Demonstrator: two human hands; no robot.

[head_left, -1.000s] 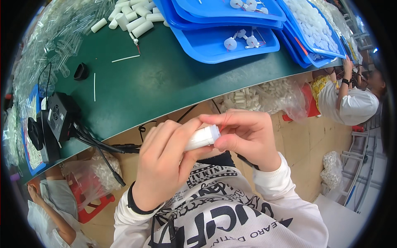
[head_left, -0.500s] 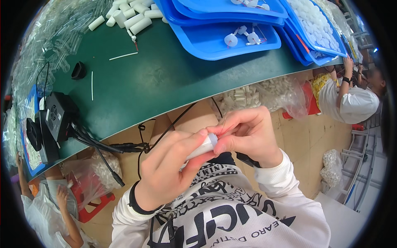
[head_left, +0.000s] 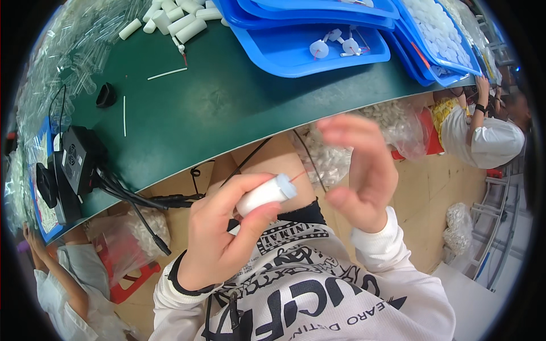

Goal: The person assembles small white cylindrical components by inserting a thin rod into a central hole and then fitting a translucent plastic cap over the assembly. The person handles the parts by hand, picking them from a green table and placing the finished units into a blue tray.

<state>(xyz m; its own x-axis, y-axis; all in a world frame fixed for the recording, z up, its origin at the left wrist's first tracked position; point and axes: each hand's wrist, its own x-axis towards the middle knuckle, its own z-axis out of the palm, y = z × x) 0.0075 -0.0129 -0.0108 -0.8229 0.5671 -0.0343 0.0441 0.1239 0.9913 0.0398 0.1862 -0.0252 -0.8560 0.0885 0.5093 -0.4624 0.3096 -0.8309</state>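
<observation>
Beside the near edge of the green table, a white tube with a pale cap and a thin red strand at its end is tilted in the left hand, whose grip is clasped around its body; the right hand hovers near the capped end, apart from it, its grip released and slightly blurred, while blue trays and loose white tubes rest on the table

blurred right fingers, white cylinder partly behind left fingers
</observation>
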